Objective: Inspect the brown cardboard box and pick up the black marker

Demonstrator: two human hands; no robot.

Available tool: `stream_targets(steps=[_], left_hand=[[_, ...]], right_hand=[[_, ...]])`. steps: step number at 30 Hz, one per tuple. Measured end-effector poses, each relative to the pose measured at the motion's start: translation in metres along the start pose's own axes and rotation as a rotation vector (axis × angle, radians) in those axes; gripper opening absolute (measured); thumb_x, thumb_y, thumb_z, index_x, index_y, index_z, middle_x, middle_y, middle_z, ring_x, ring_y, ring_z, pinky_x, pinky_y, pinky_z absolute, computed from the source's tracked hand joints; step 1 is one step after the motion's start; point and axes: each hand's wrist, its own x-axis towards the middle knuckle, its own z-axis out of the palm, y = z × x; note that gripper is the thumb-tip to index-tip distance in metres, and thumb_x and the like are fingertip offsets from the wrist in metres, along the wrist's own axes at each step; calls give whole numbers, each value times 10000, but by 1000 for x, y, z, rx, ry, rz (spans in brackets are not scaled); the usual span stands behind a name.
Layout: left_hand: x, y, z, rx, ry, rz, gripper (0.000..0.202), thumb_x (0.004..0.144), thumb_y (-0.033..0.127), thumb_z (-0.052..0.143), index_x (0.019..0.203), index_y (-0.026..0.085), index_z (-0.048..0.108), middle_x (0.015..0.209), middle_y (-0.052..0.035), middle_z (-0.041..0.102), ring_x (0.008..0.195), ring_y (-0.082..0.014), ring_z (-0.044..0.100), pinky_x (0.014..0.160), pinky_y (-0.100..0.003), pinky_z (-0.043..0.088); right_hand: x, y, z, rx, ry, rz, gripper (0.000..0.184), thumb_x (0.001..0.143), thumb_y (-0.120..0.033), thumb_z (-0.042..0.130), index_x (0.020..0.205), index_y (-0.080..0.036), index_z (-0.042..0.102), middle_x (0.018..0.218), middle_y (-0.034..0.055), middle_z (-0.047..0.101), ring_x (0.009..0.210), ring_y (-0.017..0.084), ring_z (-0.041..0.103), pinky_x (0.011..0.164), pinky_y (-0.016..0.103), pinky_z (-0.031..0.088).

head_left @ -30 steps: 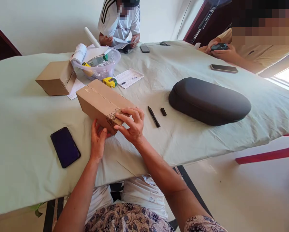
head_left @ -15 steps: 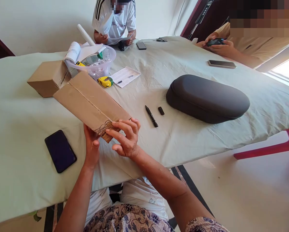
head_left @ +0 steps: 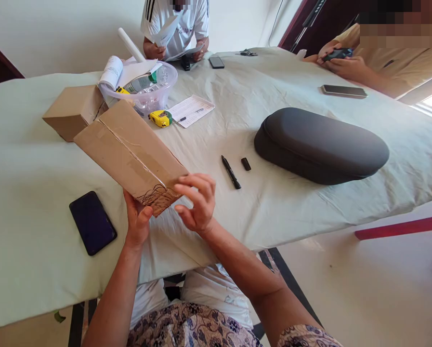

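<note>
My left hand [head_left: 138, 224] grips the near end of a long brown cardboard box [head_left: 129, 149] from below and holds it tilted above the table, its far end raised. A taped seam runs along the top, and dark scribbles mark the near end. My right hand [head_left: 197, 205] hovers at the box's near right corner. Its fingers are curled and apart, with the fingertips just at the corner and nothing held. A dark phone [head_left: 92, 222] lies on the cloth left of my left hand.
A black marker [head_left: 230, 172], its cap [head_left: 245, 164] and a large grey case [head_left: 320, 144] lie to the right. Farther back are a second cardboard box [head_left: 69, 111], a clear bowl [head_left: 147, 96], a yellow tape measure [head_left: 160, 117] and a paper sheet [head_left: 192, 110]. Two other people sit at the far side.
The box went from resting on the table to being lifted and tilted in my left hand. My right hand came off its top and now sits curled at the corner.
</note>
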Motion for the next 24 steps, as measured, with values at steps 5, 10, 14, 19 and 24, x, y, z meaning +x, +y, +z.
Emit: stream_targets(steps=[5, 10, 14, 19, 24], left_hand=[[1, 0, 2, -91, -26, -21, 869, 635, 645, 809, 1391, 319, 531, 1457, -68, 551, 1377, -304, 506, 1090, -405, 492], [3, 11, 3, -223, -13, -148, 845, 629, 725, 743, 1356, 321, 593, 1455, -64, 577, 1353, -355, 523, 994, -451, 552], [4, 23, 2, -302, -98, -195, 865, 702, 831, 565, 1435, 374, 522, 1549, -46, 496, 1408, -418, 465, 983, -574, 556], [5, 30, 1, -340, -167, -229, 817, 733, 876, 483, 1401, 410, 546, 1523, -36, 524, 1432, -424, 439, 964, -633, 556], [4, 32, 6, -329, -184, -302, 885, 734, 920, 405, 1433, 386, 513, 1535, -62, 511, 1438, -425, 425, 965, -641, 544]], right_hand=[[8, 17, -1, 200, -6, 305, 594, 978, -685, 310, 1218, -257, 644, 1167, 111, 647, 1143, 266, 617, 1004, 499, 521], [10, 23, 2, 354, -126, 304, 564, 975, -674, 389, 1191, -248, 690, 1152, 102, 693, 1130, 235, 647, 986, 438, 553], [12, 24, 0, 285, -144, 361, 505, 994, -622, 411, 1160, -263, 724, 1211, 96, 688, 1183, 222, 637, 1061, 442, 520], [11, 28, -2, 369, -119, 355, 510, 985, -626, 429, 1206, -259, 706, 1237, 96, 674, 1207, 232, 625, 1067, 442, 513], [9, 26, -4, 360, -128, 328, 515, 1007, -596, 371, 1286, -277, 664, 1235, 104, 645, 1196, 251, 603, 994, 448, 528]])
